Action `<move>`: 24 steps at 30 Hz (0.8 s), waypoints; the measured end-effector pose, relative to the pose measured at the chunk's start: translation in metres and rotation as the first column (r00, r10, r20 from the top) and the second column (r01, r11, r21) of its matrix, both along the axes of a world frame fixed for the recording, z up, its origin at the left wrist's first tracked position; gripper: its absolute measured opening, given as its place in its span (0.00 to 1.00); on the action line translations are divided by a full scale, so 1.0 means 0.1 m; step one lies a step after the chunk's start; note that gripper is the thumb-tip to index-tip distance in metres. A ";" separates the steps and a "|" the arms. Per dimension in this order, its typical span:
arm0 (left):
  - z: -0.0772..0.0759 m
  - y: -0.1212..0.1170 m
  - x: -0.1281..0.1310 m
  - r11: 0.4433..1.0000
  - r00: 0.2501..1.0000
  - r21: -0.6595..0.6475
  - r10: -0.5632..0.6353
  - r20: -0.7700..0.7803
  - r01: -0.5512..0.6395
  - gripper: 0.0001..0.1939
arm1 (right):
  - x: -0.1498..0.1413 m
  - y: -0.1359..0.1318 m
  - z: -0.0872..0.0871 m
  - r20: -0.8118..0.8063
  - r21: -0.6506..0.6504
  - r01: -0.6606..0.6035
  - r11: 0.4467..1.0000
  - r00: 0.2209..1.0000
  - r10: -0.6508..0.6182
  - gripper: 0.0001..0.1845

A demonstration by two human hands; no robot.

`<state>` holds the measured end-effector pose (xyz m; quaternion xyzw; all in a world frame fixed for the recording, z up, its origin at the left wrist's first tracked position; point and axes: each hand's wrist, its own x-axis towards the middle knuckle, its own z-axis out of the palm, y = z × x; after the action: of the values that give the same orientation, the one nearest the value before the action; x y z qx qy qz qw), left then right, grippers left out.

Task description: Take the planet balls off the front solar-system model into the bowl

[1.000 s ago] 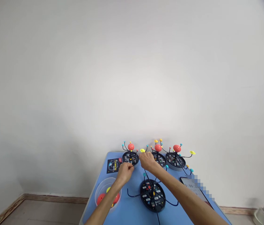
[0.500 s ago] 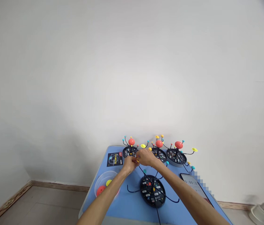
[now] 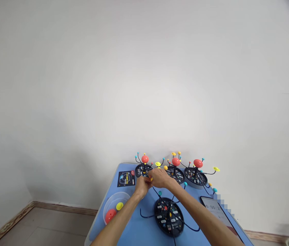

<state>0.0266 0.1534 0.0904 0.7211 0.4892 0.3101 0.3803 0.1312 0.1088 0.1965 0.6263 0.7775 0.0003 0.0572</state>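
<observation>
In the head view, my left hand [image 3: 142, 186] and my right hand [image 3: 160, 178] meet above the table, fingers pinched together. Between their fingertips a bit of a small yellow-orange planet ball [image 3: 151, 179] shows; the rest is covered. A black curved rod runs from this spot down to the nearest solar system model [image 3: 168, 218], whose round black base has printed labels. Other rods spread from that base, two carrying teal balls [image 3: 160, 193], others with bare hooked tips. Whether a finger also grips the rod is hidden.
Behind stand three models with red balls [image 3: 145, 159]. A clear round tub [image 3: 115, 196] at left holds a red ball [image 3: 110, 215] and a yellow piece [image 3: 119, 206]. A black printed card [image 3: 126, 178] lies beyond it; a phone with a timer [image 3: 217, 212] lies right.
The view has shifted slightly, so the table sits a little lower. Both hands stay together at the rod's end, with the fingers turned slightly around the small ball.
</observation>
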 end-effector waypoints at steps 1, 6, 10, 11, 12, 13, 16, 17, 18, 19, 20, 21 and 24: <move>0.00 0.00 0.00 1.000 1.000 0.008 0.003 0.006 -0.003 0.14 | 0.00 0.00 0.00 0.006 0.003 0.006 1.000 1.000 -0.006 0.14; 0.00 -0.01 0.01 0.999 0.999 0.030 0.015 0.043 -0.016 0.17 | -0.03 -0.01 0.00 0.048 -0.007 0.006 1.000 0.999 -0.006 0.15; -0.03 0.00 0.01 1.000 0.999 0.027 0.015 0.044 -0.016 0.15 | -0.03 -0.04 0.04 0.056 -0.025 -0.055 0.998 0.997 0.056 0.15; -0.04 0.01 0.00 1.000 0.999 0.027 0.014 0.042 -0.016 0.15 | -0.02 -0.05 0.05 0.055 -0.027 -0.064 0.998 0.996 0.066 0.15; -0.05 0.01 0.00 1.000 0.999 0.027 0.014 0.040 -0.015 0.16 | -0.02 -0.05 0.05 0.054 -0.028 -0.069 0.997 0.996 0.071 0.15; -0.06 0.01 -0.01 0.999 0.999 0.028 0.016 0.039 -0.017 0.16 | -0.02 -0.05 0.05 0.051 -0.027 -0.070 0.997 0.996 0.072 0.15; -0.06 -0.01 -0.03 0.999 0.999 0.037 0.024 0.042 -0.026 0.17 | -0.04 -0.05 0.03 0.053 -0.012 -0.054 0.999 0.997 0.054 0.15; -0.05 -0.01 -0.03 0.999 0.998 0.041 0.029 0.048 -0.030 0.18 | -0.05 -0.05 0.02 0.057 -0.006 -0.048 0.999 0.997 0.048 0.15; -0.04 -0.02 -0.03 0.998 0.998 0.044 0.033 0.055 -0.035 0.18 | -0.07 -0.05 0.01 0.061 -0.001 -0.046 0.999 0.997 0.046 0.15; -0.03 -0.03 -0.03 0.998 0.997 0.044 0.036 0.063 -0.039 0.17 | -0.08 -0.04 0.00 0.066 0.001 -0.049 0.999 0.997 0.048 0.14; -0.02 -0.04 -0.03 0.998 0.997 0.043 0.038 0.070 -0.041 0.17 | -0.09 -0.04 -0.01 0.069 0.000 -0.056 0.998 0.996 0.055 0.14; -0.01 -0.05 -0.03 0.998 0.996 0.040 0.040 0.076 -0.043 0.16 | -0.10 -0.05 -0.01 0.072 -0.003 -0.066 0.998 0.995 0.066 0.14; 0.01 -0.06 -0.03 0.999 0.995 0.034 0.039 0.087 -0.042 0.15 | -0.09 -0.05 -0.01 0.081 -0.012 -0.097 0.995 0.992 0.098 0.13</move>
<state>0.0235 0.1471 0.0911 0.7037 0.4812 0.3573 0.3816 0.1225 0.1037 0.1956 0.5867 0.8043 0.0255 0.0911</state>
